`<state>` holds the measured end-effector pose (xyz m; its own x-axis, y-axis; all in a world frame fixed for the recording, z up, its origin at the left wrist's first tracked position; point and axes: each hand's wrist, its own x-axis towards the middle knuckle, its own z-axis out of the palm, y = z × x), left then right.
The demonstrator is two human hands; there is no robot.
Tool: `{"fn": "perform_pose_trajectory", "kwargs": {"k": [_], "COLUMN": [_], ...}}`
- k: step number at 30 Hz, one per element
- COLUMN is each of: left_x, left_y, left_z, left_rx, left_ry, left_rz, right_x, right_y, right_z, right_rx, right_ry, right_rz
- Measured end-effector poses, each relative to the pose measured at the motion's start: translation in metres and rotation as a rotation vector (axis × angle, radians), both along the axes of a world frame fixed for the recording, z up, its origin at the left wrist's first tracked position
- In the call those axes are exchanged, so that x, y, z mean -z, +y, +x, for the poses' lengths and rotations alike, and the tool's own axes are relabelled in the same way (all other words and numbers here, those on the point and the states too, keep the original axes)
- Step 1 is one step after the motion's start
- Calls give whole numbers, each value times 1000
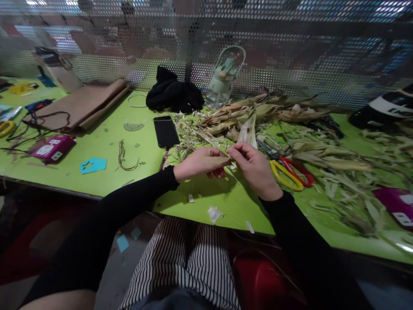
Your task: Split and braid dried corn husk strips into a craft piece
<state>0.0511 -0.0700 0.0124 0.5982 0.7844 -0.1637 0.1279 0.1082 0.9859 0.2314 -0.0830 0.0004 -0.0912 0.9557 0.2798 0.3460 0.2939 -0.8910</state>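
Observation:
My left hand point(204, 162) and my right hand point(257, 171) meet above the front part of the green table point(200, 204). Both are closed, fingertips almost touching, pinching a thin strip of dried corn husk point(221, 151). A thin end of it hangs below the fingers. Just behind my right fingers rises a broad pale husk leaf point(248, 130); whether I hold that too cannot be made out. Scissors with red and yellow handles point(295, 174) lie beside my right hand. Behind both hands spreads a heap of dry husks point(235, 114), with shredded bits around it.
A black phone point(166, 131) lies behind my left hand. Further back are a black cloth point(174, 92) and a green-lidded bottle point(222, 82) against a perforated metal screen point(129, 43). To the left are a twisted fibre piece point(121, 155), a blue paper tag point(93, 165) and a purple box point(54, 147).

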Motion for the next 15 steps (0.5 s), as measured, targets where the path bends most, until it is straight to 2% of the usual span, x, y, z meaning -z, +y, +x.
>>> {"fn": "perform_pose_trajectory", "kwargs": {"k": [5,11,15], "left_x": [3,6,7], "left_y": [5,3,2], "left_z": [0,1,0], "left_rx": [-8,-61,-39], "left_ry": [-71,-221,-271], "left_rz": [-30,-68,-61], "right_x": [-1,2,3], "right_y": [-1,2,1], "right_z": [-1,2,3], "right_rx": [-26,65,27], "right_ry": [87,60,18], "right_rz": [-103,51,60]}}
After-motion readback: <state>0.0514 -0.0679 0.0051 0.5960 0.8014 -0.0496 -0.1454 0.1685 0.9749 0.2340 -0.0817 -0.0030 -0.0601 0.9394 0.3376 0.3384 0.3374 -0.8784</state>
